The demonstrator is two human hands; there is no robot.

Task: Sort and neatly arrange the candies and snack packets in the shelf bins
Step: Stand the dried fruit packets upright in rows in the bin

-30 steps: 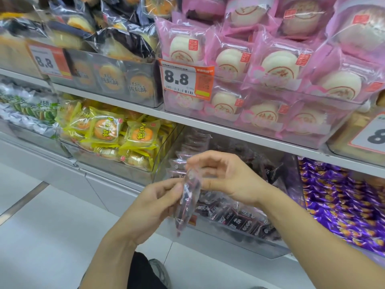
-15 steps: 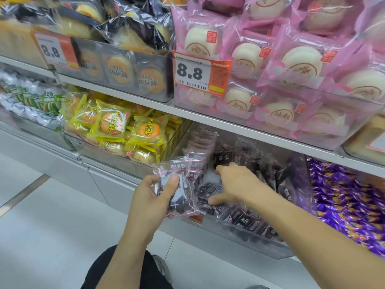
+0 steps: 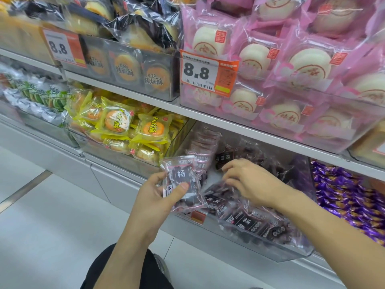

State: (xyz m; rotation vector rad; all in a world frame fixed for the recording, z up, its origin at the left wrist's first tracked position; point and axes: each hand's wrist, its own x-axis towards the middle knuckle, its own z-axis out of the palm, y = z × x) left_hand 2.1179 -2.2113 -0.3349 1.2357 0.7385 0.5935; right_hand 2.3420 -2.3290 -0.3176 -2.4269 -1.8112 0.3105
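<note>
Shelf bin point(image 3: 291, 255): left hand point(image 3: 154, 197) still clamps packet point(image 3: 183, 184); right hand point(image 3: 250, 182), apparently loosely open, reaches deeper.

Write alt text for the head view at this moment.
The left hand holds a dark snack packet in front of a clear shelf bin while the right hand reaches among matching packets inside. Yellow packets fill the neighbouring bin; pink-wrapped buns sit above.

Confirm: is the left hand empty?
No, the left hand grips a clear pink-edged packet with a dark label, thumb pressed on its front.
</note>
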